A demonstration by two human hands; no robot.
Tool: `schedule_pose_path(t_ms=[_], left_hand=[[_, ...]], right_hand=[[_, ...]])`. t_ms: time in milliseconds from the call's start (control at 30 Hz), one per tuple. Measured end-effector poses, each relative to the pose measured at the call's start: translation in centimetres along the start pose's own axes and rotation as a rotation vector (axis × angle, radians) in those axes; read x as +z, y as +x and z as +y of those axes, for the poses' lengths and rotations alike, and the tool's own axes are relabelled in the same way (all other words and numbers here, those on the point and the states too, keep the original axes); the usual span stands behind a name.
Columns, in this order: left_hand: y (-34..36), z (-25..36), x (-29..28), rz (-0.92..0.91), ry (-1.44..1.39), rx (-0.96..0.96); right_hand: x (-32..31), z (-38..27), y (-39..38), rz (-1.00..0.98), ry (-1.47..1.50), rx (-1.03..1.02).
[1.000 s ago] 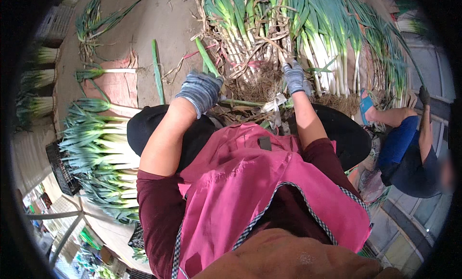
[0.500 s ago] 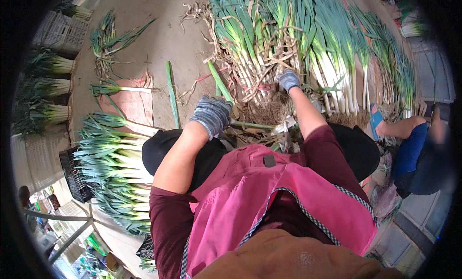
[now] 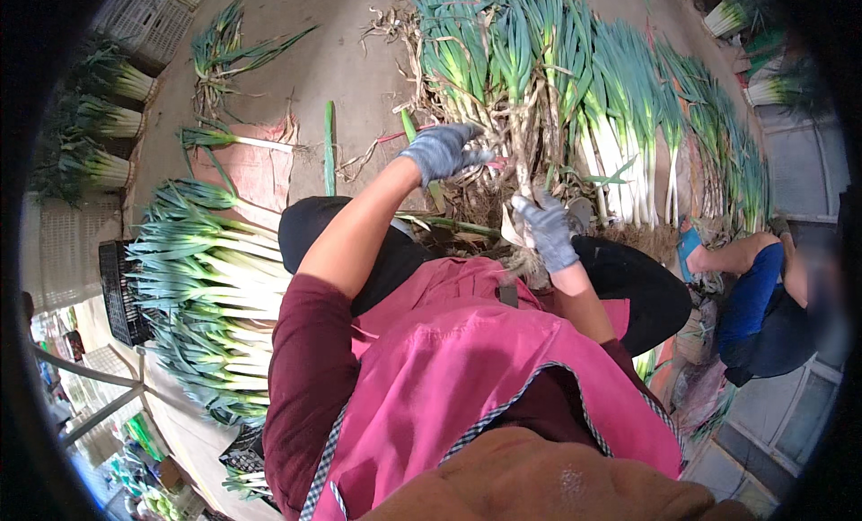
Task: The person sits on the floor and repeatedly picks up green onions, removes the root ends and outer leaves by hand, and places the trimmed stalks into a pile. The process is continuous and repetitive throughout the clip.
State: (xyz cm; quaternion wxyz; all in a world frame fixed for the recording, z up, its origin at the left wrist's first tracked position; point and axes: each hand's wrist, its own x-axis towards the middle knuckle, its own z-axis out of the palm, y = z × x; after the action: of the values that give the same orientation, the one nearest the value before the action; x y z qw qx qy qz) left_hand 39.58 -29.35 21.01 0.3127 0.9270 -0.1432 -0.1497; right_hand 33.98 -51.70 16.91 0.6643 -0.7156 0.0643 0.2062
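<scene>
My right hand [image 3: 550,226], in a grey knit glove, grips the lower end of a leek stalk [image 3: 523,150] covered in dry, peeling husk, its roots over my pink apron's top edge. My left hand [image 3: 443,151], gloved alike and a little blurred, reaches toward that stalk's middle with fingers apart. Behind both hands stands a dense bundle of untrimmed leeks [image 3: 453,71] with brown dead leaves and roots. Just right of it are cleaner leeks with white stems [image 3: 628,179]. Loose green leaves [image 3: 329,148] lie left of the bundle.
Trimmed leeks [image 3: 202,278] are piled at my left beside a black crate [image 3: 121,287]. More bundles [image 3: 103,121] and white crates [image 3: 144,25] line the far left. A pink sack [image 3: 260,171] lies on the floor. At right a co-worker sits, a leg [image 3: 736,258] and blue sandal visible.
My right hand has pulled a husk-covered stalk from the bundle down toward me. My left hand has risen and moved right, letting go of the green leaf it was on.
</scene>
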Motion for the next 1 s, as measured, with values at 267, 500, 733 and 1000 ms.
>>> schedule_pose_path(t_ms=[267, 500, 733, 1000], left_hand=[[7.7, -2.5, -0.5, 0.382, -1.568, -0.254], [7.6, -6.5, 1.4, 0.888, -1.249, -0.422], [1.8, -6.1, 2.0, 0.749, -0.588, -0.715], [0.4, -12.9, 3.3, 0.833, -1.961, -0.586]], right_hand=[[-4.1, -3.1, -9.3, -0.220, -0.408, -0.173], [-5.0, 2.7, -8.7, -0.250, -0.712, -0.447], [-1.4, -1.6, -7.0, -0.396, -0.140, 0.142], [-2.5, -1.7, -8.0, -0.513, -0.566, -0.481]])
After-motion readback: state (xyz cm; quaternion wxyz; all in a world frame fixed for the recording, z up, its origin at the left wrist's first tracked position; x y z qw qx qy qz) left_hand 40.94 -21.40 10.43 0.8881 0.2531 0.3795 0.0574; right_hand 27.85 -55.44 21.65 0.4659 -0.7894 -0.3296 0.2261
